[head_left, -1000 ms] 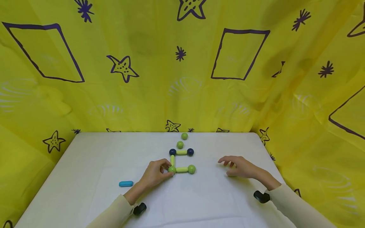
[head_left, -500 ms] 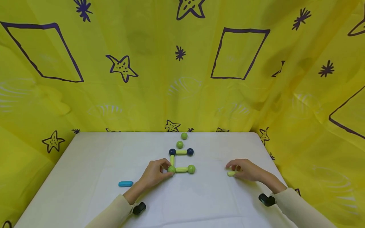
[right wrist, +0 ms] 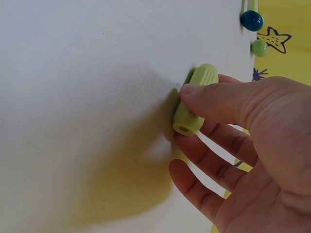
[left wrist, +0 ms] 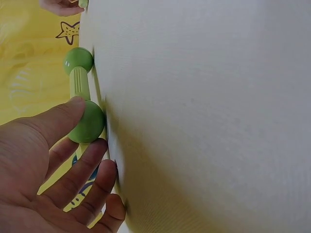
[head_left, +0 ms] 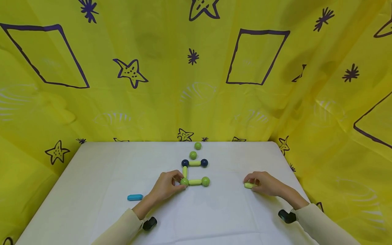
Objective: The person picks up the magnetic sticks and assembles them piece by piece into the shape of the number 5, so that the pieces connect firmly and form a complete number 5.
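My left hand pinches a green ball between thumb and fingers. That ball forms the near left corner of a C-shaped frame of rods and balls lying on the table. A pale green rod runs from it to another green ball; a second rod leads back to a dark blue ball. From there a third rod joins another dark blue ball. Off to the right, my right hand grips a loose pale green rod, thumb across its side, close over the white cloth.
Two loose green balls, one nearer and one farther, sit behind the frame. A blue rod lies left of my left wrist. The white-covered table is bordered by a yellow patterned curtain at the back and sides.
My right hand, earlier held with nothing in its fingers, has shifted slightly right and taken hold of a pale green rod. The left hand stays on the green ball.
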A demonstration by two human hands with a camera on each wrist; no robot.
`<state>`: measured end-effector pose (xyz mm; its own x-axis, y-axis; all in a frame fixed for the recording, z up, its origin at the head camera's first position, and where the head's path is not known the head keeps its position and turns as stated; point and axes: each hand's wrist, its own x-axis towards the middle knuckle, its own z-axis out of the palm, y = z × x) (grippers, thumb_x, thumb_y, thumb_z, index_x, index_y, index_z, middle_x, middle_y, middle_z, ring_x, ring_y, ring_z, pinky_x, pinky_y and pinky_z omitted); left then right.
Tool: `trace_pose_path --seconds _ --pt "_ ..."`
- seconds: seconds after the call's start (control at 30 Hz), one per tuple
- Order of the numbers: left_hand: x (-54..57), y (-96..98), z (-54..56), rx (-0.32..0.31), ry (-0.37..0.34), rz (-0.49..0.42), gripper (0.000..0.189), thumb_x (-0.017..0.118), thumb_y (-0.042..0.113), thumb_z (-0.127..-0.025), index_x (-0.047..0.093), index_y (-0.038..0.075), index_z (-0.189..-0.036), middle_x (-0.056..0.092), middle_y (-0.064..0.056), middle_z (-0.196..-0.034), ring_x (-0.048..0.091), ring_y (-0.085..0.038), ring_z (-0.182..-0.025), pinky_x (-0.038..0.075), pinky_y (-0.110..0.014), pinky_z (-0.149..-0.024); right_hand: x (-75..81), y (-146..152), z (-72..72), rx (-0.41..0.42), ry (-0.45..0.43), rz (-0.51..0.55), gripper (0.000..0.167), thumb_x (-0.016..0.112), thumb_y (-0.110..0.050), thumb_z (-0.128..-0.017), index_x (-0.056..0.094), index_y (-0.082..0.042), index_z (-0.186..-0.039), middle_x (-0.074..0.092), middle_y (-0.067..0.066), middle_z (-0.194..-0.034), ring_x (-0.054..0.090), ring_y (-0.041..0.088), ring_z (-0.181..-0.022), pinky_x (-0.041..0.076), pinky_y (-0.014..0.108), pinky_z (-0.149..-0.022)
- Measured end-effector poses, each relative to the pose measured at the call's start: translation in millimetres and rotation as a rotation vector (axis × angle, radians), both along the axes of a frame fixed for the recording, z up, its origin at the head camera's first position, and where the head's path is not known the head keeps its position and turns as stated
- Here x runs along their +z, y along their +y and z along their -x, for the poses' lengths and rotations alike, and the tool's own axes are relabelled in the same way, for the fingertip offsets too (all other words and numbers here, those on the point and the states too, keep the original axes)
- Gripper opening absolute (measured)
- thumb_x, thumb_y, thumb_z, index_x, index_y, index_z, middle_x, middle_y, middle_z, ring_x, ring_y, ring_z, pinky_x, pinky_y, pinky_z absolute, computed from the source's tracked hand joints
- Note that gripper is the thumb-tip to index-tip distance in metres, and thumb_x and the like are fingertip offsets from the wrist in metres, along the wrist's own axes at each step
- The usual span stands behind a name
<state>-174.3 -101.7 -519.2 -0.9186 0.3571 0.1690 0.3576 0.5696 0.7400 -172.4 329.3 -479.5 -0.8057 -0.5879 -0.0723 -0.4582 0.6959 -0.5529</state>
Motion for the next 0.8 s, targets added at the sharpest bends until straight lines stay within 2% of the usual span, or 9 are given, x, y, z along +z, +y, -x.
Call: trace_pose_path --seconds 0.33,0.57,0.8 --pt "0.6 0.2 0.5 -0.004 -0.01 -0.001 0.023 0.087 0.018 -0.084 0.071 0.013 -0.1 0.074 0.005 -0.089 0.054 -0.008 -0.07 0.045 -0.024 -0.064 1.4 -1.9 -3.2 0.001 0.038 0.019 0.027 0.074 0.003 -0.089 0.07 -0.008 -0.113 0.067 -0.001 -0.097 0.056 0.014 -0.083 0.05 0.031 -0.074" --pt "1.1 0.2 0.3 -0.008 -0.038 0.005 0.023 0.087 0.02 -0.084 0.072 0.014 -0.101 0.074 0.005 -0.091 0.053 -0.01 -0.071 0.044 -0.025 -0.064 4.1 -0.8 -4.8 0.008 -0.001 0.034 0.026 0.071 0.002 -0.092 0.069 -0.01 -0.115 0.068 0.002 -0.098 0.057 0.01 -0.078 0.051 0.029 -0.07" --pt "2.1 0.5 0.3 -0.007 -0.032 0.006 0.023 0.087 0.019 -0.084 0.072 0.013 -0.1 0.074 0.004 -0.09 0.054 -0.011 -0.072 0.044 -0.025 -0.064 7.3 -3.9 -6.2 0.006 -0.011 0.074 0.029 0.069 0.002 -0.093 0.067 -0.012 -0.119 0.069 0.006 -0.101 0.057 0.009 -0.075 0.05 0.027 -0.067"
